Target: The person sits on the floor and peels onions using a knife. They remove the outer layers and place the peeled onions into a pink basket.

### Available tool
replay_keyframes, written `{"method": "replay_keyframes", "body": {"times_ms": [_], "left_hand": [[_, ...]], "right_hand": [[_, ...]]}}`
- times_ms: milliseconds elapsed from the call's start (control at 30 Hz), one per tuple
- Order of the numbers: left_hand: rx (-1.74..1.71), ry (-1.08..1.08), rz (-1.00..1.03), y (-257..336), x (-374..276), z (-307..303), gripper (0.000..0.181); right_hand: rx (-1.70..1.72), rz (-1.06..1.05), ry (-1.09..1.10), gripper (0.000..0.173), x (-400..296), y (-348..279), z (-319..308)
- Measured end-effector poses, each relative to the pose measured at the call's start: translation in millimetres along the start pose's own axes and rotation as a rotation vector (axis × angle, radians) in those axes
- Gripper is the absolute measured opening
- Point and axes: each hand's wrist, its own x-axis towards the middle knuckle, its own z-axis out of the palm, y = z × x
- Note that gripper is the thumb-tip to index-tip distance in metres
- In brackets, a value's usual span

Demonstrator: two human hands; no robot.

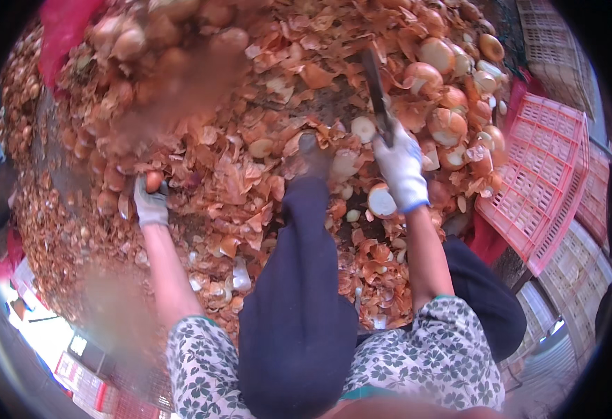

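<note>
My left hand (151, 203), in a pale work glove with a grey palm, grips a small brown onion (154, 181) at the edge of a pile of unpeeled onions (108, 201). On the other side, my right hand (401, 163), in a white glove with a blue cuff, is closed around the handle of a knife (374, 86). Its dark, broad blade points away from me over the loose skins. Close by the right hand lie a cut onion (383, 200) with a white face and a round onion slice (363, 129). Several trimmed onions (446, 127) are heaped to its right.
Dry onion skins (243, 178) cover the ground around my outstretched leg (311, 251). A pink plastic crate (539, 178) stands tilted at the right, near pale crates (573, 267). Red mesh (67, 36) shows at the upper left. Blurry smudges hide parts of the left side.
</note>
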Motion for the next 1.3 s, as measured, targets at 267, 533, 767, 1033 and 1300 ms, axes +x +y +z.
{"method": "replay_keyframes", "body": {"times_ms": [267,533,767,1033,1300], "left_hand": [[-0.073,-0.445,0.334,-49.4,-150.6,163.1,0.066],[0.488,-0.602,0.267,-88.6,-163.7,317.2,0.059],[0.849,-0.548,0.459,-166.9,-113.4,342.9,0.058],[0.925,-0.466,0.478,-164.5,-119.2,363.1,0.053],[0.966,-0.483,0.465,-158.3,-114.3,377.4,0.048]], "right_hand": [[0.048,-0.331,-0.49,0.034,32.4,-107.1,30.6],[0.384,0.069,-0.242,0.041,-17.0,-51.5,32.0],[0.33,0.06,-0.247,0.039,-12.5,-21.2,15.1],[0.191,-0.013,-0.319,0.044,-15.9,-40.2,-11.6],[0.141,0.094,-0.556,0.04,-17.2,-28.7,-26.9]]}}
